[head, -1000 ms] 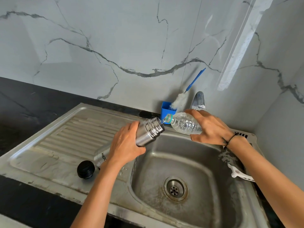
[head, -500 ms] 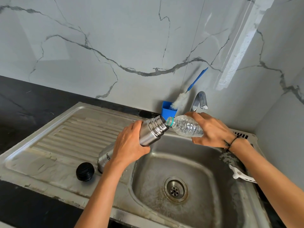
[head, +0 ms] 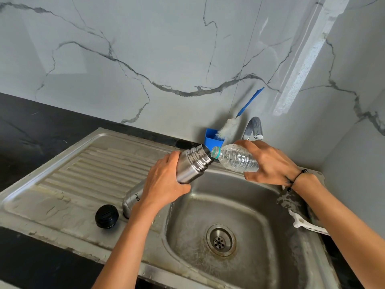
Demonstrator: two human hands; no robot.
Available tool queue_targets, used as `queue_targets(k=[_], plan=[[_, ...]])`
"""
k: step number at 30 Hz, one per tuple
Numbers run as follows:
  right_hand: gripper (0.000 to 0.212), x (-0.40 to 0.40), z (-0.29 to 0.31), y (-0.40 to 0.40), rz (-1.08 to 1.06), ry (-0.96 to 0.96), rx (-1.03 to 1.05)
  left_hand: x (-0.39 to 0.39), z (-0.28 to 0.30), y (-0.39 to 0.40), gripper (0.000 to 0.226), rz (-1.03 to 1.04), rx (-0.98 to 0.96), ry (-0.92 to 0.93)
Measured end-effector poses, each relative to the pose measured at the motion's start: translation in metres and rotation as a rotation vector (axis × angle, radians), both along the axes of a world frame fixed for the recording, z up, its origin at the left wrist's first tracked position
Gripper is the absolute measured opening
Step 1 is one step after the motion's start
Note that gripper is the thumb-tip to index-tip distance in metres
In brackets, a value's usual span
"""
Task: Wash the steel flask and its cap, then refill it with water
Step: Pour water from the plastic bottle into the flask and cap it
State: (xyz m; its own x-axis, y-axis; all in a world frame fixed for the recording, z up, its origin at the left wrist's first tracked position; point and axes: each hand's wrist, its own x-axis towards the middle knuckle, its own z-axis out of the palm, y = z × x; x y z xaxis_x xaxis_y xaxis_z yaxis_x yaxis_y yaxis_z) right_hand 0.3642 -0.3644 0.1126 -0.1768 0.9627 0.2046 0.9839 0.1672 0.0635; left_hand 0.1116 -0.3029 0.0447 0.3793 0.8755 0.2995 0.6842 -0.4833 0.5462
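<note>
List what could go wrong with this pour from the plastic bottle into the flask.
1. The plastic bottle mouth only meets the steel flask rim, and the flask is tilted, so water may run past the opening into the sink.
2. The right hand squeezes a thin, crinkled bottle; a surge could overshoot.
3. The left hand grips a wet-looking steel body, which might slip and knock the cap on the drainboard.

Steel flask (head: 190, 166) in left hand (head: 164, 184): brushed metal, satin sheen, ribbed neck. Bottle (head: 237, 158) in right hand (head: 268, 163): clear ridged plastic, glossy. Cap (head: 106, 215) left of left hand: matt black plastic. Sink (head: 260, 205) below both hands: dull stained steel. Wall (head: 145, 49) beyond hands: smooth veined marble-look. Brush (head: 229, 128) beyond right hand: white bristles, blue plastic handle.
</note>
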Motion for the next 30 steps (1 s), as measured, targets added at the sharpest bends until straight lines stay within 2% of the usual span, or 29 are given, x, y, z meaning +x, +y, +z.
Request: queue_targets(k=[30], plan=[[0.084,0.006,0.006,0.021,0.098,-0.081,-0.018,0.005,0.001,0.006,0.082,-0.003,-0.031,-0.024]])
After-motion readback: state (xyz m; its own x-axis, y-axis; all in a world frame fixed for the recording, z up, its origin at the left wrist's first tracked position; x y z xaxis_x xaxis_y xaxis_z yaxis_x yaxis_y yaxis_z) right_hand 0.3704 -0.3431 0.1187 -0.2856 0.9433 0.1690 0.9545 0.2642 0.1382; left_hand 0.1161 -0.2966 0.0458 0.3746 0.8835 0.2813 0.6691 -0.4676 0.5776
